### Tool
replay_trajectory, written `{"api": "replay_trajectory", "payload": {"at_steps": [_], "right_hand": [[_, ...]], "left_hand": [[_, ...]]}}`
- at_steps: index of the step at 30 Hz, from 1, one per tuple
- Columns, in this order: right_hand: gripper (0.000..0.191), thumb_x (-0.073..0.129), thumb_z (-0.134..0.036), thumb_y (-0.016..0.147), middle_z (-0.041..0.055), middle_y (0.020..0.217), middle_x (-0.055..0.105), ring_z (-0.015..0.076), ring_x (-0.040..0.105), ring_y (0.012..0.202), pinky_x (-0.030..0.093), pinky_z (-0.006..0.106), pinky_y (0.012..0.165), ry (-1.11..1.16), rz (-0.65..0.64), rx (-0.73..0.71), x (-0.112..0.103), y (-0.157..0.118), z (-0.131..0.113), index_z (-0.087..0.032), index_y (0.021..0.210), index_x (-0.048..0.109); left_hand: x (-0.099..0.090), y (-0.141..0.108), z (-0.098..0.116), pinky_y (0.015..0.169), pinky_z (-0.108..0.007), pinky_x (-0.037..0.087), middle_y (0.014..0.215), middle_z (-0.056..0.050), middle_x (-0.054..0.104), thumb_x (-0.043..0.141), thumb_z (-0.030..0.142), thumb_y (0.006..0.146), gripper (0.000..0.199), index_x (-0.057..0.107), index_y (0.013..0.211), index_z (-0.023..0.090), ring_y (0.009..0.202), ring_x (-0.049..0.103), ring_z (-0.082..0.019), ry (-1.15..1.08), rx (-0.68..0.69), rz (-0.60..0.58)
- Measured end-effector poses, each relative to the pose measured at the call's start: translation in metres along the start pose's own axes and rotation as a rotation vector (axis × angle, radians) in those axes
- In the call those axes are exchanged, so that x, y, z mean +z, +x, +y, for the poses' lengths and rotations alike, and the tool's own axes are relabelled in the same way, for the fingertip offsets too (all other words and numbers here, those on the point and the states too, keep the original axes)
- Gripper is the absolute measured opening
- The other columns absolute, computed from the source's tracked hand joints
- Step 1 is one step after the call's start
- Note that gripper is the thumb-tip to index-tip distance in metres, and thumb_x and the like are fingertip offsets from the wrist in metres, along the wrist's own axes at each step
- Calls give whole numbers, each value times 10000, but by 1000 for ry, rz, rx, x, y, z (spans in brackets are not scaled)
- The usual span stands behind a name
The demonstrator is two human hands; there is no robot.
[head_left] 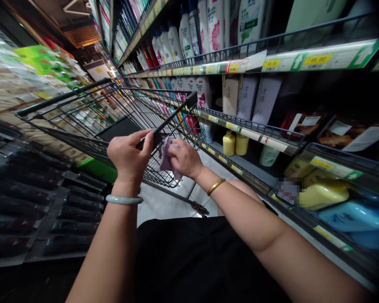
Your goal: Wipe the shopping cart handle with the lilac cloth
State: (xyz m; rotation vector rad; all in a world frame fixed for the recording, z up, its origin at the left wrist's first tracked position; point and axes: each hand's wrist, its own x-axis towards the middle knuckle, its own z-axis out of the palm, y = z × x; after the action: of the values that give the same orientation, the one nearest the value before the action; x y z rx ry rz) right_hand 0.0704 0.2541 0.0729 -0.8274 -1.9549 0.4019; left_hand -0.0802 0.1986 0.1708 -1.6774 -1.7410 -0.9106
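Observation:
A black wire shopping cart (113, 122) stands in front of me, tilted in the view. My left hand (129, 153), with a pale bangle at the wrist, is closed on the dark handle bar at the cart's near side. Just right of it, my right hand (185, 158) holds a crumpled light purple cloth (166, 156) in bent fingers, against the wire basket near the bar. The cloth hangs down below the fingers. A gold bracelet is on my right wrist.
Shelves (219, 67) of bottles run along the right side, with yellow bottles (229, 143) low down. Packaged goods (41, 80) are stacked at the left, above dark packages (72, 210). Pale floor tiles (154, 202) show beneath the cart.

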Motion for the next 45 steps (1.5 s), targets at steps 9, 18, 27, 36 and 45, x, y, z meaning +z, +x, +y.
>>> {"api": "replay_trajectory", "payload": {"at_steps": [9, 18, 27, 36, 45], "right_hand": [[143, 615, -192, 911, 92, 1287, 634, 235, 599, 1173, 557, 356, 984, 22, 30, -307, 9, -12, -32, -247, 994, 718], [215, 506, -68, 885, 95, 1131, 621, 209, 614, 1061, 564, 361, 1015, 60, 287, 244, 2, 13, 6, -205, 864, 671], [227, 551, -81, 915, 109, 1221, 626, 234, 586, 1121, 543, 386, 1029, 13, 137, -37, 10, 14, 5, -216, 968, 727], [186, 615, -204, 965, 55, 1351, 610, 234, 545, 1252, 490, 379, 1136, 8, 124, -430, 24, 10, -40, -289, 1086, 728], [253, 514, -20, 846, 100, 1165, 557, 228, 575, 1142, 510, 393, 1109, 186, 401, 148, 17, 35, 6, -210, 885, 676]], "left_hand": [[-9, -5, -7, 826, -388, 489, 1005, -70, 842, 491, 580, 1023, 460, 846, 1117, 302, 941, 756, -263, 16, -32, -15], [-28, -19, -21, 820, -458, 430, 999, -93, 822, 415, 642, 1019, 585, 811, 1150, 230, 982, 717, -277, -15, -95, -54], [-47, -28, -35, 771, -497, 340, 1096, -117, 803, 370, 680, 961, 590, 766, 1175, 298, 1091, 692, -341, 16, -210, -135], [-72, -2, 6, 887, -534, 472, 1049, -115, 816, 438, 606, 1006, 520, 824, 1012, 258, 1046, 717, -350, 218, -51, -73], [-14, 37, 41, 825, -430, 488, 865, -161, 764, 428, 591, 1027, 532, 775, 1080, 191, 907, 719, -355, 367, 6, -453]]}}
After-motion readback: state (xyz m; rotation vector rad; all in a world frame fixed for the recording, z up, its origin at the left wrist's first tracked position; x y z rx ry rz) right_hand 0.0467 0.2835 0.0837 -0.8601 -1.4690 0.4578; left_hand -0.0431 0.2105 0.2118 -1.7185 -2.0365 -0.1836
